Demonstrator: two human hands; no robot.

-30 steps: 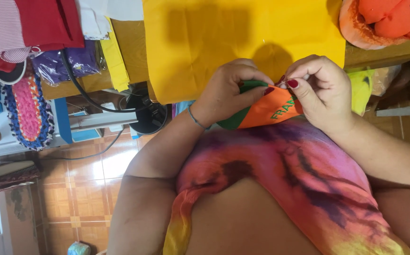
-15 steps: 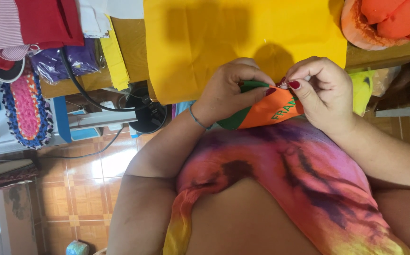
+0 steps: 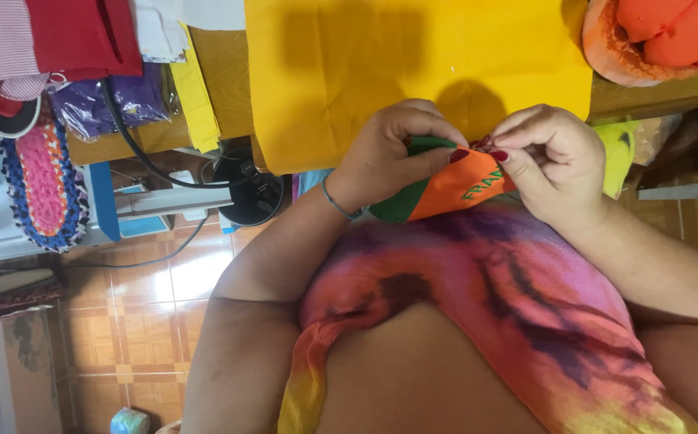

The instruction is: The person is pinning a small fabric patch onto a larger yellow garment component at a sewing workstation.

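A small orange and green cloth piece [image 3: 445, 190] is held just below the edge of a wooden table. My left hand [image 3: 389, 157] grips its green end, fingers curled over the top. My right hand [image 3: 548, 159] pinches the orange end between thumb and fingertips, red nails showing. Both hands meet over the cloth, in front of a large yellow fabric sheet [image 3: 413, 64] spread on the table. A thin bracelet circles my left wrist. Whether a needle is between my fingers cannot be made out.
An orange stuffed cloth shape [image 3: 662, 36] lies at the table's right end. Red and striped fabrics [image 3: 51, 36], a purple bag [image 3: 104, 104] and a black cable [image 3: 136, 149] sit at the left. A crocheted mat [image 3: 39, 181] hangs beside them. Tiled floor [image 3: 148, 321] lies below.
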